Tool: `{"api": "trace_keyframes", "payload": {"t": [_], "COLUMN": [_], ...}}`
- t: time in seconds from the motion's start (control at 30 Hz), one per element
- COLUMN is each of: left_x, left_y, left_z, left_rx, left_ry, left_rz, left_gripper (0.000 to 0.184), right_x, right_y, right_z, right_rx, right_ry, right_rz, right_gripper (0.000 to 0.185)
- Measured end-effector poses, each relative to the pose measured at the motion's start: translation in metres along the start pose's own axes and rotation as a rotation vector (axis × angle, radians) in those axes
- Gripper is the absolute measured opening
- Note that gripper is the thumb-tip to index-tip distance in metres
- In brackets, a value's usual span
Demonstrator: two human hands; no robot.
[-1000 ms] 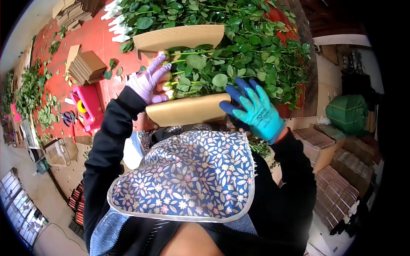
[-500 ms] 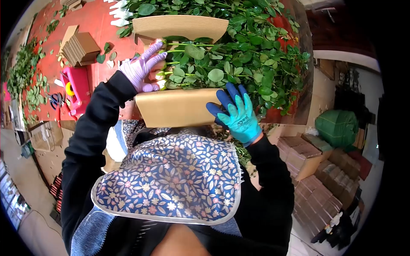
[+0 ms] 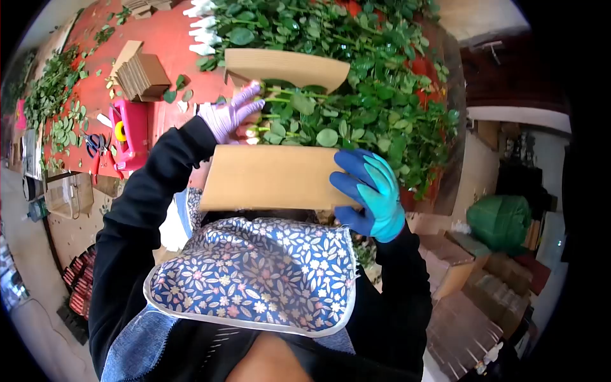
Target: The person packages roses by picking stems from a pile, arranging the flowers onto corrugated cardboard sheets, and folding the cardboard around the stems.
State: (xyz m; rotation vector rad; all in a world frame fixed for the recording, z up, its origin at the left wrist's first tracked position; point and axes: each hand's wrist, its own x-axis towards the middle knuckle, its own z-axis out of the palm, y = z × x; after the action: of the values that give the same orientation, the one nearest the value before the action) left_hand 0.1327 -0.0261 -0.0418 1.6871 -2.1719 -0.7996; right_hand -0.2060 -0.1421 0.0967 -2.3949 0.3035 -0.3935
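My left hand [image 3: 232, 116], in a lilac glove, rests over the heads of several pale roses [image 3: 252, 132], fingers stretched out and apart. Its thumb is hidden behind the cardboard. The rose stems and leaves [image 3: 299, 114] run to the right between two upright sides of a cardboard wrap. The far side of the cardboard wrap [image 3: 286, 67] stands beyond them; the near side is a flat brown panel facing me. In a teal and dark blue glove, my right hand [image 3: 372, 197] grips that panel's right end, fingers over the top edge and thumb low on its face.
Red table [image 3: 181, 54] with more leafy stems [image 3: 407, 63] at back right. White-wrapped tips [image 3: 202, 28] lie at the far edge. To the left are folded cardboard pieces [image 3: 143, 76], a pink tape dispenser [image 3: 130, 137] and scissors [image 3: 97, 145]. Boxes [image 3: 471, 312] stand on the floor at right.
The near cardboard panel has tilted up and toward me, showing more of its face. My right hand has gone from lying spread on its corner to gripping its end. My left hand stays at the roses.
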Motion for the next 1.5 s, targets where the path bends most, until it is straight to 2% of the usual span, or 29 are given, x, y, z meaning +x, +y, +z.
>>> {"api": "trace_keyframes", "payload": {"t": [0.03, 0.1, 0.13, 0.17, 0.23, 0.3, 0.37, 0.4, 0.43, 0.5, 0.57, 0.6, 0.63, 0.7, 0.73, 0.77, 0.8, 0.83, 0.9, 1.0, 1.13, 1.17, 1.23, 1.27, 1.3, 1.33, 1.4, 1.43, 1.5], "left_x": [-0.001, 0.0, -0.001, -0.005, -0.015, -0.031, -0.04, -0.039, -0.039, -0.019, -0.014, -0.013, -0.014, -0.016, -0.016, -0.017, -0.018, -0.02, -0.025, -0.029, -0.032, -0.033, -0.04, -0.051, -0.056, -0.063, -0.073, -0.076, -0.086], "left_y": [-0.004, -0.016, -0.021, -0.007, -0.012, 0.002, 0.014, 0.04, 0.06, 0.069, 0.059, 0.049, 0.051, 0.06, 0.062, 0.065, 0.067, 0.069, 0.077, 0.085, 0.095, 0.087, 0.067, 0.054, 0.06, 0.016, -0.031, -0.047, -0.099], "left_z": [0.003, 0.013, 0.014, 0.001, -0.004, -0.019, -0.04, -0.063, -0.073, -0.066, -0.04, -0.025, -0.028, -0.032, -0.029, -0.026, -0.025, -0.026, -0.023, -0.019, -0.03, -0.017, -0.023, -0.046, -0.069, -0.069, -0.104, -0.12, -0.124], "left_rx": [-0.015, 0.054, -0.048, -0.111, -0.189, -0.04, -0.093, -0.099, -0.131, -0.261, -0.168, -0.099, -0.099, -0.134, -0.109, -0.119, -0.119, -0.121, -0.104, -0.041, -0.089, -0.147, -0.371, -0.187, 0.228, 0.346, 0.435, 0.489, 0.479], "left_ry": [0.0, 0.02, -0.029, 0.028, 0.209, 0.501, 0.573, 0.488, 0.222, 0.18, 0.1, 0.002, 0.038, 0.003, 0.028, 0.04, 0.042, 0.04, 0.049, 0.095, 0.05, 0.255, 0.234, 0.36, 0.394, 0.696, 0.873, 0.835, 0.697], "left_rz": [0.008, 0.05, -0.009, -0.057, -0.001, -0.196, -0.194, 0.012, -0.078, 0.195, 0.189, 0.154, 0.145, 0.109, 0.134, 0.128, 0.139, 0.151, 0.118, 0.057, 0.017, 0.153, 0.074, 0.068, -0.306, -0.363, -0.828, -1.027, -1.232], "left_gripper": [0.085, 0.084, 0.083, 0.081, 0.071, 0.036, 0.019, 0.011, 0.015, 0.02, 0.028, 0.032, 0.032, 0.031, 0.032, 0.032, 0.034, 0.036, 0.039, 0.046, 0.04, 0.028, 0.017, 0.021, 0.016, 0.014, 0.037, 0.052, 0.07], "right_x": [0.009, 0.017, 0.025, 0.031, 0.045, 0.051, 0.057, 0.057, 0.061, 0.06, 0.062, 0.069, 0.076, 0.082, 0.084, 0.085, 0.092, 0.107, 0.111, 0.115, 0.1, 0.098, 0.095, 0.094, 0.092, 0.091, 0.087, 0.088, 0.089], "right_y": [0.003, 0.015, 0.015, 0.021, 0.04, 0.073, 0.102, 0.117, 0.114, 0.115, 0.099, 0.072, 0.047, 0.019, -0.005, -0.008, -0.015, -0.021, 0.015, 0.042, 0.03, 0.029, 0.028, 0.026, 0.024, 0.023, 0.021, 0.02, 0.017], "right_z": [-0.011, -0.007, -0.003, -0.002, 0.006, 0.018, 0.026, 0.039, 0.038, 0.035, 0.025, 0.014, 0.006, -0.001, -0.003, -0.001, 0.02, 0.028, 0.068, 0.085, 0.09, 0.093, 0.093, 0.093, 0.093, 0.093, 0.096, 0.096, 0.098], "right_rx": [0.026, 0.152, 0.27, 0.26, 0.541, 0.662, 0.728, 0.666, 0.554, 0.524, 0.531, 0.087, -0.351, -0.474, -0.252, -0.415, -0.207, -0.125, -0.252, -0.196, -0.296, -0.323, -0.276, -0.266, -0.266, -0.256, -0.248, -0.249, -0.283], "right_ry": [-0.058, 0.074, 0.13, 0.132, 0.204, 0.268, 0.339, 0.395, 0.382, 0.37, 0.362, 0.324, 0.286, 0.449, 0.299, 0.001, 0.088, -0.096, -0.302, -0.254, -0.213, -0.191, -0.205, -0.192, -0.18, -0.183, -0.159, -0.142, -0.132], "right_rz": [0.003, 0.061, 0.222, 0.197, 0.631, 0.7, 0.824, 0.768, 0.836, 0.831, 0.789, 0.615, 0.414, 0.136, 0.187, 0.038, -0.176, -0.177, -0.127, -0.181, -0.157, -0.152, -0.121, -0.12, -0.116, -0.112, -0.123, -0.133, -0.132], "right_gripper": [0.027, 0.024, 0.023, 0.023, 0.018, 0.021, 0.021, 0.022, 0.022, 0.023, 0.021, 0.019, 0.018, 0.017, 0.02, 0.022, 0.027, 0.029, 0.034, 0.037, 0.039, 0.04, 0.045, 0.045, 0.046, 0.046, 0.046, 0.046, 0.047]}}
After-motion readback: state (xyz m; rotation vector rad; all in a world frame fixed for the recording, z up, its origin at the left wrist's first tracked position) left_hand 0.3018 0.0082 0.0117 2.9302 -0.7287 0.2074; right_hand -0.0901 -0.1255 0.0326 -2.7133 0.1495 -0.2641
